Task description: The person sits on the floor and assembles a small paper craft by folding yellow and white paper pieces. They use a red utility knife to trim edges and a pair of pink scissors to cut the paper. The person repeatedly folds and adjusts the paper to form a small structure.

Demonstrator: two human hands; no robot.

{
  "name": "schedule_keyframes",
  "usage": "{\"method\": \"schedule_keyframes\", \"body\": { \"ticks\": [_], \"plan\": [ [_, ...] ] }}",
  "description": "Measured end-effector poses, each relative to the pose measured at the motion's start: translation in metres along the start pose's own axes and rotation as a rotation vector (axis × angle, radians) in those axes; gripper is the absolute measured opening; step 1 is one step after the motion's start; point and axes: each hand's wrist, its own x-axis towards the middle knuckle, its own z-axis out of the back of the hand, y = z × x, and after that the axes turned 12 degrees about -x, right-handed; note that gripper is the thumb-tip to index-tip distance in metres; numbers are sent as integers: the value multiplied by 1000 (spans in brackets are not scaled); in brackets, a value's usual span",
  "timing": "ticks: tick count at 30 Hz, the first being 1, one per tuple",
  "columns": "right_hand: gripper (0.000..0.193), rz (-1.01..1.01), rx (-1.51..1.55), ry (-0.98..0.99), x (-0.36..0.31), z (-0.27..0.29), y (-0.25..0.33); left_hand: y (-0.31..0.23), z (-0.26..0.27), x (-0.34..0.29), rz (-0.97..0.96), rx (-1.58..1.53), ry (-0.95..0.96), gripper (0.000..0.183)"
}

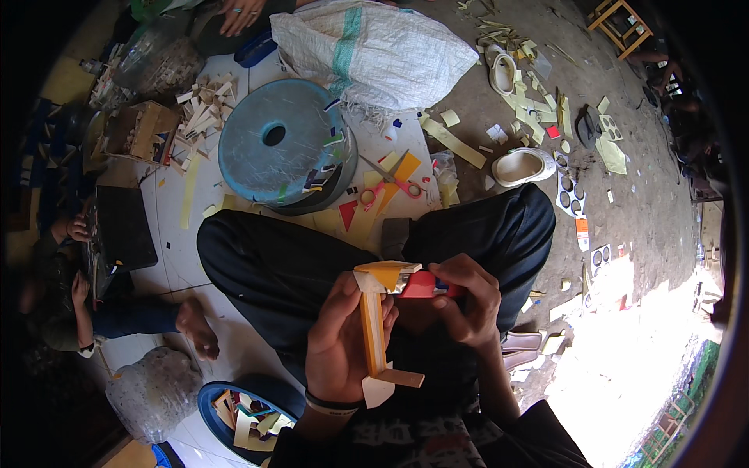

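Note:
My left hand (337, 343) is wrapped round a small frame-like piece (374, 335) of wood or card, with a yellow-edged upright bar and a flat strip at each end. Its upper end has a yellow-orange face. Against that end, my right hand (468, 300) pinches a red object (417, 285) with a silvery tip and a bit of blue; its kind is not clear. Both hands are closed, above my lap. Beyond my knees, pink-handled scissors (390, 186) lie spread among yellow and red scraps, beside a round blue drum (273, 144) with a centre hole.
A white woven sack (382, 54) lies at the back. Cut strips (207, 117) are piled left of the drum. A blue basin (211, 402) with scraps stands at the lower left. Another person's hand (80, 288) and foot show at left. Clogs (523, 166) and offcuts litter the right floor.

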Motion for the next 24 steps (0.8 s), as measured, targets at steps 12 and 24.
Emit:
{"method": "schedule_keyframes", "body": {
  "ticks": [12, 24],
  "plan": [
    [39, 31, 81, 35, 8, 1, 4, 0, -3, -3, -7, 98, -86, 30],
    [39, 7, 35, -8, 2, -12, 2, 3, -9, -1, -117, 153, -66, 23]
  ]
}}
